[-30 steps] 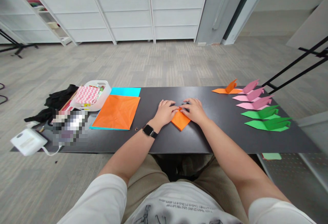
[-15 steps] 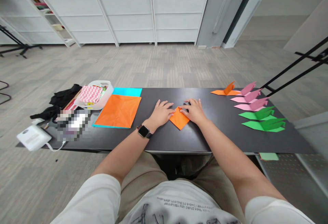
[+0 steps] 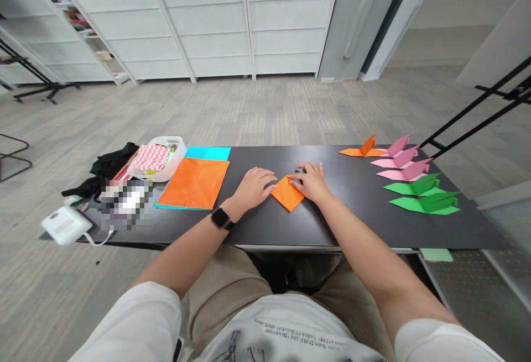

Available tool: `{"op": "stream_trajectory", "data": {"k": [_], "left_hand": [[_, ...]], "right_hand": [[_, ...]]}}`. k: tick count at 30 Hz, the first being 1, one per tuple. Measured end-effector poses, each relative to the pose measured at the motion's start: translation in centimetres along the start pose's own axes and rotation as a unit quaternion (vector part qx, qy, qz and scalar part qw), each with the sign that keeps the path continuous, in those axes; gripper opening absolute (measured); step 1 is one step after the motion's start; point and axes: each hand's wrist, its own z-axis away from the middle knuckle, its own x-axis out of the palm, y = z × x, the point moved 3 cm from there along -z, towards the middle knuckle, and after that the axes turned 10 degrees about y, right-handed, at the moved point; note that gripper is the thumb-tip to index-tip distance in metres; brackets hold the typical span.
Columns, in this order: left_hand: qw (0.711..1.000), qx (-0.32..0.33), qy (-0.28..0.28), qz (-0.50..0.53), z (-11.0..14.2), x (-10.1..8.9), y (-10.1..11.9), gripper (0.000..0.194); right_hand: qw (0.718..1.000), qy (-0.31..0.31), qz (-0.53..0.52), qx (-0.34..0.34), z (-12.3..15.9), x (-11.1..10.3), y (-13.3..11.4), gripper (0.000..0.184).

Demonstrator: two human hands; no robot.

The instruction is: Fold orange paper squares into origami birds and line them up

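Observation:
A small folded orange paper [image 3: 287,198] lies on the dark table as a diamond, one corner toward me. My right hand [image 3: 313,183] is at its upper right edge; thumb and forefinger come close together on the paper near the top corner, the other fingers bent beyond it. To the left, my left hand [image 3: 253,189] rests palm down with fingers stretched out, thumb tip by the paper's left corner. A dark watch [image 3: 220,217] is on my left wrist. Whether a flap sits between the right fingertips is hard to see.
Orange sheets [image 3: 197,182] lie over blue paper [image 3: 208,153] on the left, beside a white basket [image 3: 179,157] and a white charger [image 3: 66,224]. Folded paper birds stand at the right: an orange bird [image 3: 365,148], several pink and green ones, including a green bird [image 3: 427,203].
My left hand has drawn back slightly left from the paper, its fingers now beside it. The right hand stays on the paper's top right. The camera view has shifted a little.

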Motion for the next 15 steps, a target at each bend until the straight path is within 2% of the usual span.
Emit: {"op": "stream_trajectory", "data": {"k": [4,7,10,15], "left_hand": [[0.999,0.027,-0.024,0.008,-2.0,3.4,0.4,0.039],[0.999,0.022,-0.034,-0.017,-2.3,5.2,-0.3,0.051],[0.999,-0.002,-0.034,-0.018,-1.8,5.8,-1.3,0.056],[0.999,-0.005,-0.027,-0.018,-1.2,6.0,-1.8,0.053]], "right_hand": [[1.0,-0.009,0.01,0.0,0.1,-0.1,-0.1,0.022],[1.0,-0.014,0.021,0.0,0.0,-0.2,-0.1,0.021],[1.0,-0.008,0.025,-0.006,0.0,-0.4,-0.4,0.018],[0.999,0.01,0.037,-0.019,0.0,-1.1,-1.1,0.009]]}}
